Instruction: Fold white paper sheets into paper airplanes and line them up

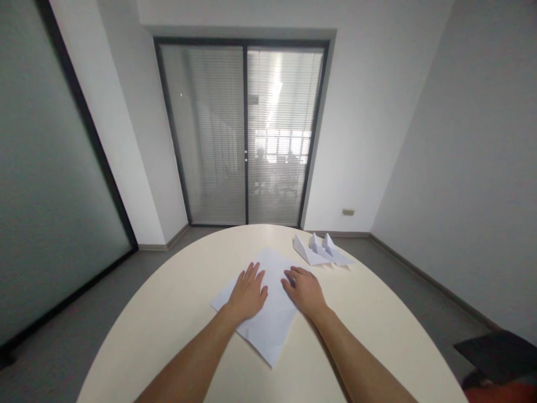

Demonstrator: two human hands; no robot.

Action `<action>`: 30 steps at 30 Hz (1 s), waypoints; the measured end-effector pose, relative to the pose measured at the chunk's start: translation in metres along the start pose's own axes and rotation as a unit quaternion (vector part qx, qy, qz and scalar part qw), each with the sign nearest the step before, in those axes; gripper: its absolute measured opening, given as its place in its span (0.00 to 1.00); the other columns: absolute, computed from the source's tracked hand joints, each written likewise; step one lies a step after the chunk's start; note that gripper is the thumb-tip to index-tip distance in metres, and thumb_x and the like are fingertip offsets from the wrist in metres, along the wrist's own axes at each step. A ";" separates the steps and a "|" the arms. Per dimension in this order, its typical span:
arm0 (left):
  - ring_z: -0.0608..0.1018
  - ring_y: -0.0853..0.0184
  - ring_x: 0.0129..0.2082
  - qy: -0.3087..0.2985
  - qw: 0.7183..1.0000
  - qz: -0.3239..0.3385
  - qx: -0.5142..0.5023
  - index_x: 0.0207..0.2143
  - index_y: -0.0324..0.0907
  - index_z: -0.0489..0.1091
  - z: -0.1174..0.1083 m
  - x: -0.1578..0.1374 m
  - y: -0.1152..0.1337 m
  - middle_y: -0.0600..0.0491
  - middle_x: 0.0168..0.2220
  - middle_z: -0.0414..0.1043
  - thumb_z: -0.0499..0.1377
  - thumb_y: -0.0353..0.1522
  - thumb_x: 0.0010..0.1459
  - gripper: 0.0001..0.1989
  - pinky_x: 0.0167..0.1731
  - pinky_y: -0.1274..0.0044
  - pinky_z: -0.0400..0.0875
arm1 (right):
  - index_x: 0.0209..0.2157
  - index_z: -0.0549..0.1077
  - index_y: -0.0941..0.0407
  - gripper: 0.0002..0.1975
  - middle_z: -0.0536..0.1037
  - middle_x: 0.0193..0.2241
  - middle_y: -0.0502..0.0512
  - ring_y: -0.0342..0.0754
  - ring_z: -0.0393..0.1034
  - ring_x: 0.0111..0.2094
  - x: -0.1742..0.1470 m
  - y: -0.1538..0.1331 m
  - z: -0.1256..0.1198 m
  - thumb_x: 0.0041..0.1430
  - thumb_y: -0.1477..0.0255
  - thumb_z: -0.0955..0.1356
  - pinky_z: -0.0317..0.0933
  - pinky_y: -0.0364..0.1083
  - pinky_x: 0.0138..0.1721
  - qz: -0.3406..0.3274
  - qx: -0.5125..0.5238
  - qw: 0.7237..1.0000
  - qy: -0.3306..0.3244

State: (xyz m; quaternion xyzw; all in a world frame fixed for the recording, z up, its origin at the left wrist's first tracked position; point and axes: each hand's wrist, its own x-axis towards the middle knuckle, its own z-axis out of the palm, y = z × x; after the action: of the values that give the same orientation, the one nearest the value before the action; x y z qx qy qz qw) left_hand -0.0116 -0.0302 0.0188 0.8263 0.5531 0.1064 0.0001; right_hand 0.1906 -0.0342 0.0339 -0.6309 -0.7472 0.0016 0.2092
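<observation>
A white sheet of paper point(268, 324) lies flat on the round cream table point(168, 313), turned at an angle. My left hand point(248, 294) rests palm down on the sheet's left part, fingers spread. My right hand point(305, 290) lies flat on the sheet's right edge, fingers pointing left toward the other hand. Neither hand grips anything. Beyond my right hand, three folded white paper shapes point(321, 250) sit together near the table's far edge.
A glass sliding door with blinds point(245, 134) stands straight ahead past the table. Grey floor surrounds the table. A dark object point(499, 352) and something red point(503, 392) show at the lower right corner.
</observation>
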 end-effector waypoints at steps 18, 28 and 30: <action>0.52 0.49 0.69 0.015 0.996 -0.090 -0.013 0.66 0.44 0.58 0.010 0.005 -0.005 0.46 0.69 0.51 0.45 0.45 0.66 0.30 0.65 0.57 0.47 | 0.56 0.72 0.47 0.22 0.66 0.63 0.59 0.60 0.54 0.66 0.001 0.007 0.011 0.65 0.57 0.64 0.43 0.65 0.63 0.013 0.061 0.996 -0.059; 0.51 0.43 0.68 0.030 0.993 -0.116 -0.008 0.66 0.49 0.58 0.011 0.001 0.003 0.48 0.69 0.51 0.47 0.49 0.64 0.31 0.64 0.52 0.45 | 0.56 0.73 0.52 0.22 0.70 0.60 0.60 0.58 0.59 0.63 0.002 0.011 0.010 0.65 0.60 0.63 0.51 0.58 0.63 -0.038 0.049 0.998 -0.032; 0.51 0.41 0.68 0.035 0.990 -0.140 -0.003 0.66 0.47 0.58 0.012 0.001 0.003 0.46 0.69 0.51 0.47 0.49 0.63 0.32 0.64 0.51 0.45 | 0.57 0.73 0.54 0.23 0.69 0.60 0.63 0.59 0.59 0.63 0.001 0.009 0.011 0.64 0.59 0.64 0.51 0.57 0.63 -0.035 0.039 0.998 -0.025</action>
State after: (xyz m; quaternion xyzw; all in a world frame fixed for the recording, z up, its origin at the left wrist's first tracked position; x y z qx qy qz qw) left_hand -0.0058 -0.0288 0.0074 0.7366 0.6625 0.1360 -0.0016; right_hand 0.1956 -0.0288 0.0215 -0.5953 -0.7732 0.0395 0.2151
